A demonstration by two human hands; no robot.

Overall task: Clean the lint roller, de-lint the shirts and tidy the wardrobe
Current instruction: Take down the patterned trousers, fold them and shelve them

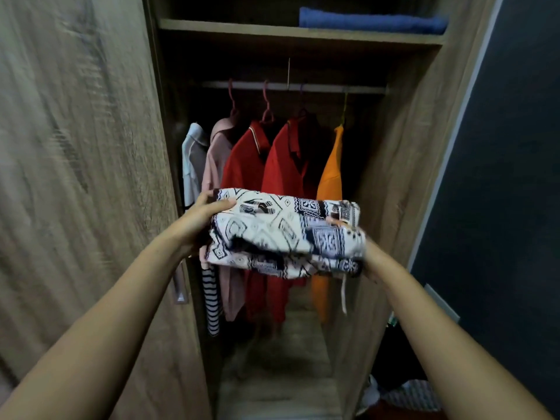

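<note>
A folded white garment with a dark geometric print point(285, 234) is held up in front of the open wardrobe point(303, 36). My left hand point(201, 218) grips its left end, thumb on top. My right hand point(368, 259) holds the right end from below and is mostly hidden by the cloth. Behind it, shirts hang from the rail point(291, 86): a white one point(192, 159), a pink one point(215, 165), two red ones point(245, 165) and an orange one point(331, 171). No lint roller is in sight.
A folded blue towel point(372, 21) lies on the upper shelf. The wardrobe door point(75, 177) stands open at the left, with a striped garment point(212, 301) hanging low beside it. A dark wall point(515, 147) is at the right; patterned cloth point(415, 395) lies on the floor.
</note>
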